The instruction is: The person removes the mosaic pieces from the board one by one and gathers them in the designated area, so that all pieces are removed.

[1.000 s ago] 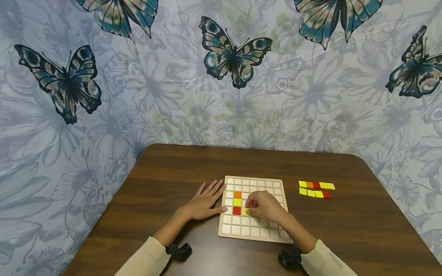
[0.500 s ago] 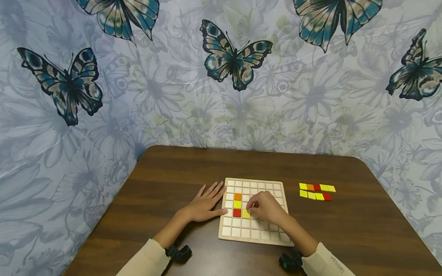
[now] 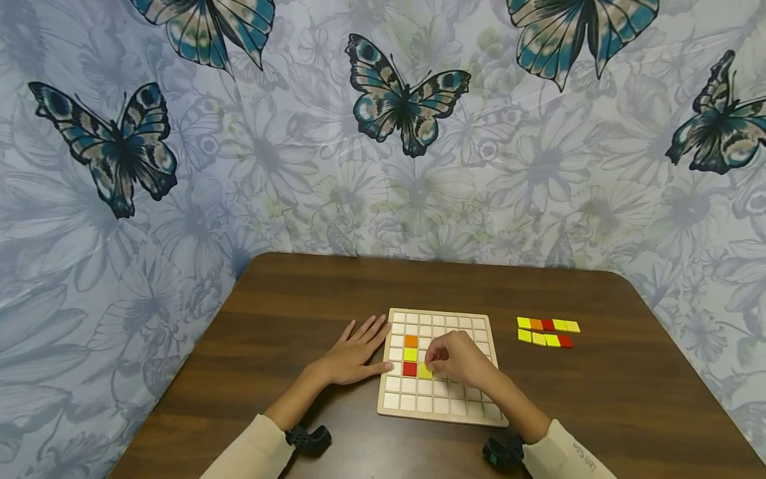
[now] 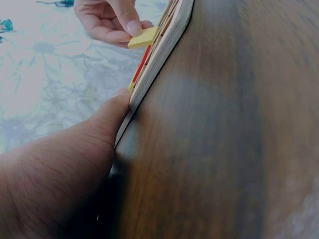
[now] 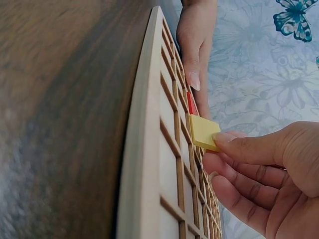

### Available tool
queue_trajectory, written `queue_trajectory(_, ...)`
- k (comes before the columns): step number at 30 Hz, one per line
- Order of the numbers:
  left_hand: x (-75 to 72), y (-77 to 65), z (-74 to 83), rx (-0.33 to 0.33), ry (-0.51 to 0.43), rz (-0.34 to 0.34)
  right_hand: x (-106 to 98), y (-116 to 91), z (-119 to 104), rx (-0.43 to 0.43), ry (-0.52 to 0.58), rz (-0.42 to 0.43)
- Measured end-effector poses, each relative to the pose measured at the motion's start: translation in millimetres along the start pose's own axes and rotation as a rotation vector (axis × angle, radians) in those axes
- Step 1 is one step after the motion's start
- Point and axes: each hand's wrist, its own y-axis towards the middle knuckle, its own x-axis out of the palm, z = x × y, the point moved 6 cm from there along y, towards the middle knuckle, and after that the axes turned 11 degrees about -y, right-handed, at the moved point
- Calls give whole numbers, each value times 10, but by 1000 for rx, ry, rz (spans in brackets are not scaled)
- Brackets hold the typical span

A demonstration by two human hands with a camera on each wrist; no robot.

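A square wooden grid board [image 3: 443, 418] lies on the table, its cells pale. My right hand [image 3: 461, 359] pinches a yellow square tile [image 5: 204, 132] between thumb and fingers. In the right wrist view that tile is tilted, one edge at the grid beside the red tile [image 3: 409, 368]. Above the red tile in the same column sit a yellow tile [image 3: 410, 354] and an orange tile [image 3: 411, 340]. My left hand [image 3: 353, 356] lies with fingers spread at the board's left edge, thumb tip on the frame.
Right of the board, two short rows of tiles lie on the brown table [image 3: 598, 386]: an upper row [image 3: 548, 324] and a lower row [image 3: 545, 338], in yellow, orange and red. A butterfly-patterned backdrop [image 3: 383, 199] rises behind the table.
Almost nothing differs. The whole head view has shifted slightly, and my right hand stays at the same cell with the yellow tile while my left hand keeps its place.
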Motion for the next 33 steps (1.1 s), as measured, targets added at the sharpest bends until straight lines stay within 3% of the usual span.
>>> queue_trajectory(10, 19, -9, 6, 9, -5, -1, -3, -11, 49, 26, 65, -35)
queue_trajectory(33, -24, 2, 47, 12, 10, -5, -452, -50, 357, 97, 131, 25)
